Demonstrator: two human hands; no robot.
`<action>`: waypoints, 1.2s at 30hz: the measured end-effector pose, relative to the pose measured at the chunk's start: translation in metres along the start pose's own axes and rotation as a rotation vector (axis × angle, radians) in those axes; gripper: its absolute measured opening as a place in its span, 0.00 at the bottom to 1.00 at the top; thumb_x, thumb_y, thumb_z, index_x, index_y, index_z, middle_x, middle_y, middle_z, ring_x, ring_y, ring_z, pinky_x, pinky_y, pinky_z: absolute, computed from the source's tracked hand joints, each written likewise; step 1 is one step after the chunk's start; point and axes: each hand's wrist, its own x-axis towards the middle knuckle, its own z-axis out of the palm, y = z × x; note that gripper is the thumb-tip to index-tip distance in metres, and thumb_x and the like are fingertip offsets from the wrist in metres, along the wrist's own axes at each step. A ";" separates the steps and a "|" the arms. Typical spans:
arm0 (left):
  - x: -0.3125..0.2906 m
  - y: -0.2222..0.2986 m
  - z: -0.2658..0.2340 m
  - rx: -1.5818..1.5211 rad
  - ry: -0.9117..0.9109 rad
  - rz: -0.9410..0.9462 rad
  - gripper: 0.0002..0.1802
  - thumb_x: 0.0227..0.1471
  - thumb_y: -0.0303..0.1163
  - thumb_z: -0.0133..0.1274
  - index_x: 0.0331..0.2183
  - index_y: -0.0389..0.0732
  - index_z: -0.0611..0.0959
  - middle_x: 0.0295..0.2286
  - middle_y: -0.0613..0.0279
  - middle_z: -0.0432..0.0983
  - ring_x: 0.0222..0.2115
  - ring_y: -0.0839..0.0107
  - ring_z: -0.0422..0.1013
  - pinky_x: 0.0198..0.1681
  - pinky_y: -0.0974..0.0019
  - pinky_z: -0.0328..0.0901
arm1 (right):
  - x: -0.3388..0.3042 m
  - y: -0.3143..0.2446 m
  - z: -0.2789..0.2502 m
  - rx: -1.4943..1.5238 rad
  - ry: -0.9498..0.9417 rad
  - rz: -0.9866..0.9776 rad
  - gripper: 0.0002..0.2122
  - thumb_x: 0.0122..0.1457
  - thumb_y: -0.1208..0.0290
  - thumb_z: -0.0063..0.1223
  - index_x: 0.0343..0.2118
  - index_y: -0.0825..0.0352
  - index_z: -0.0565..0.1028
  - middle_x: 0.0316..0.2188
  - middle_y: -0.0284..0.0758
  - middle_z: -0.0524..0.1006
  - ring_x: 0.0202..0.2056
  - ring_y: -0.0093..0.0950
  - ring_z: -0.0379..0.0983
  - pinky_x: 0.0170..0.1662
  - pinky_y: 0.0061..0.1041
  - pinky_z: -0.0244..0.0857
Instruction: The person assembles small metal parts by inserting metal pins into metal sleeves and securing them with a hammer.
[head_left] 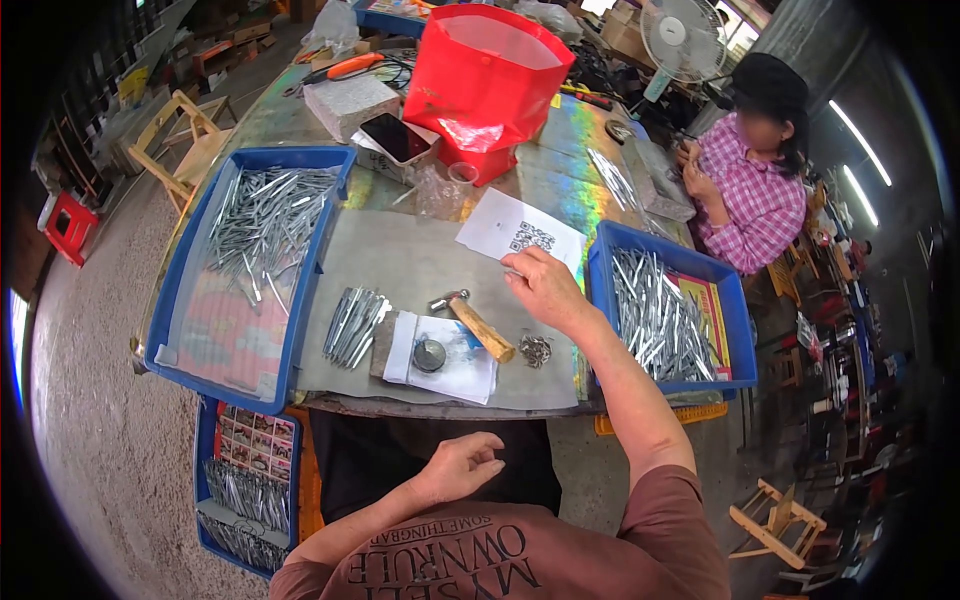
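Note:
My right hand (550, 290) reaches over the table, its fingers closed at the near edge of a white paper sheet (490, 224) with a black square code. My left hand (460, 467) hangs over my lap, loosely curled with thumb and fingers apart, nothing visible in it. Between them on the grey table cover lie a wooden-handled hammer (482, 328), a small heap of metal bits (535, 350) and a bundle of thin metal strips (355, 327). A round dark metal piece (429, 355) rests on a stained white pad (465, 375) atop a block.
Blue trays of metal strips flank me, one left (163, 320) and one right (740, 335). Another blue tray (205, 470) sits lower left. Farther back stand a red bag (480, 80), a box with a phone (395, 135) and a fan (683, 38). A person (755, 190) sits at right.

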 end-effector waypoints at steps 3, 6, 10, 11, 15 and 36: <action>-0.005 0.002 -0.004 0.044 0.039 0.029 0.11 0.42 0.22 0.51 0.33 0.32 0.72 0.20 0.65 0.67 0.22 0.84 0.62 0.24 0.79 0.62 | -0.027 -0.022 -0.014 0.101 0.131 -0.003 0.06 0.46 0.75 0.46 0.29 0.69 0.70 0.24 0.40 0.70 0.28 0.36 0.67 0.30 0.29 0.62; -0.008 0.007 -0.008 0.031 0.082 -0.021 0.12 0.40 0.27 0.52 0.31 0.35 0.73 0.19 0.61 0.69 0.19 0.78 0.66 0.23 0.75 0.63 | -0.059 -0.031 -0.019 0.164 0.310 0.009 0.05 0.47 0.77 0.46 0.27 0.71 0.70 0.21 0.39 0.70 0.22 0.34 0.68 0.25 0.26 0.61; -0.016 0.007 -0.014 0.080 0.101 -0.038 0.11 0.40 0.26 0.52 0.31 0.34 0.73 0.19 0.62 0.68 0.19 0.81 0.65 0.22 0.77 0.63 | -0.103 -0.036 -0.012 0.353 0.458 0.233 0.03 0.47 0.80 0.47 0.26 0.72 0.71 0.19 0.39 0.71 0.19 0.28 0.67 0.22 0.20 0.59; -0.019 0.006 -0.015 0.050 0.119 -0.058 0.11 0.40 0.25 0.52 0.30 0.34 0.73 0.19 0.63 0.68 0.19 0.82 0.64 0.22 0.78 0.62 | -0.112 -0.037 -0.006 0.376 0.460 0.276 0.03 0.47 0.80 0.47 0.26 0.72 0.71 0.19 0.39 0.71 0.19 0.27 0.68 0.22 0.20 0.59; -0.030 0.008 -0.024 0.059 0.155 -0.083 0.10 0.41 0.22 0.52 0.30 0.33 0.72 0.20 0.69 0.66 0.19 0.88 0.59 0.21 0.83 0.58 | -0.141 -0.036 0.023 0.436 0.427 0.376 0.03 0.47 0.79 0.47 0.25 0.73 0.71 0.19 0.39 0.71 0.19 0.28 0.68 0.22 0.20 0.60; -0.069 0.066 -0.261 0.668 0.895 -0.154 0.07 0.38 0.29 0.48 0.24 0.36 0.75 0.13 0.65 0.67 0.14 0.77 0.65 0.18 0.74 0.61 | -0.148 -0.029 0.070 0.405 0.286 0.398 0.06 0.48 0.76 0.45 0.26 0.73 0.71 0.22 0.43 0.72 0.24 0.36 0.69 0.28 0.26 0.62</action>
